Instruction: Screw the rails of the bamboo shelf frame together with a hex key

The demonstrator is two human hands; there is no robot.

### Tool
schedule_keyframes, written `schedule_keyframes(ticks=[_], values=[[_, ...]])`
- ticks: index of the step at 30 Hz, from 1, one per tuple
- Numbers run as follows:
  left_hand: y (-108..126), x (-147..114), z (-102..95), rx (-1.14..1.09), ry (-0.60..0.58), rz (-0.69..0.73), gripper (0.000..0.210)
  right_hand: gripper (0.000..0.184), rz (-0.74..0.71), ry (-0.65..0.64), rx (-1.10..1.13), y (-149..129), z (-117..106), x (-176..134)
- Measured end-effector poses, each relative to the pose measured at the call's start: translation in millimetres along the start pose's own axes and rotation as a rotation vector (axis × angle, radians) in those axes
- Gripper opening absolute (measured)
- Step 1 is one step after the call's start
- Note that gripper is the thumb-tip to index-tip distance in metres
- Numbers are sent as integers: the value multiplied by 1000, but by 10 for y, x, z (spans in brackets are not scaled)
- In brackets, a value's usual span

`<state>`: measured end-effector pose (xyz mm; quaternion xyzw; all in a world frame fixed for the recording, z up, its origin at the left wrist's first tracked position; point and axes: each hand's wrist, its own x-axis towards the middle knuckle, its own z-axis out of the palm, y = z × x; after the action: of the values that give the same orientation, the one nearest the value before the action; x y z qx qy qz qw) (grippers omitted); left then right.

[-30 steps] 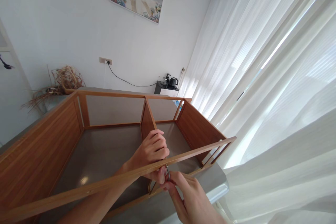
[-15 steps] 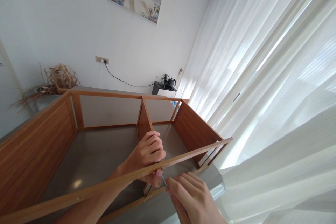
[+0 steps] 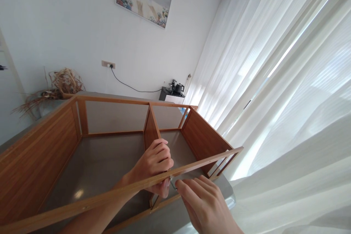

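A wooden frame (image 3: 115, 99) with side panels and a middle divider (image 3: 149, 124) lies on a grey table. My left hand (image 3: 156, 161) is wrapped round the top edge of the divider where it meets the near rail (image 3: 203, 162). Its thumb shows below that rail. Close beside it, my right hand (image 3: 204, 201) pinches a thin bent metal hex key (image 3: 173, 184). The key's far end is at a small metal fastener under the rail, by my left thumb. How far the tip sits in the fastener is too small to tell.
The grey tabletop (image 3: 101, 168) shows through the frame. White curtains (image 3: 274, 117) hang close on the right. Dried plant stems (image 3: 65, 82) lie at the far left. A kettle (image 3: 179, 88) stands on a small cabinet by the wall, its cord running to a socket (image 3: 108, 64).
My right hand has moved slightly up, and the hex key has turned, with its end now at the fastener under the rail. My left hand keeps its grip on the divider.
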<state>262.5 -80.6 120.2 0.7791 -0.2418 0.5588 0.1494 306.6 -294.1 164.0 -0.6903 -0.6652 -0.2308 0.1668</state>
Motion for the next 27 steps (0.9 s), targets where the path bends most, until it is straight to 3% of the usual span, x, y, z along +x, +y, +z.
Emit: schedule_keyframes(ticks=[15, 27], values=[[-2, 9, -14, 0, -12, -1, 13, 25, -23, -69, -87, -5, -154, -8], [0, -21, -1, 11, -15, -3, 10, 32, -69, -47, -216, -31, -287, 89]])
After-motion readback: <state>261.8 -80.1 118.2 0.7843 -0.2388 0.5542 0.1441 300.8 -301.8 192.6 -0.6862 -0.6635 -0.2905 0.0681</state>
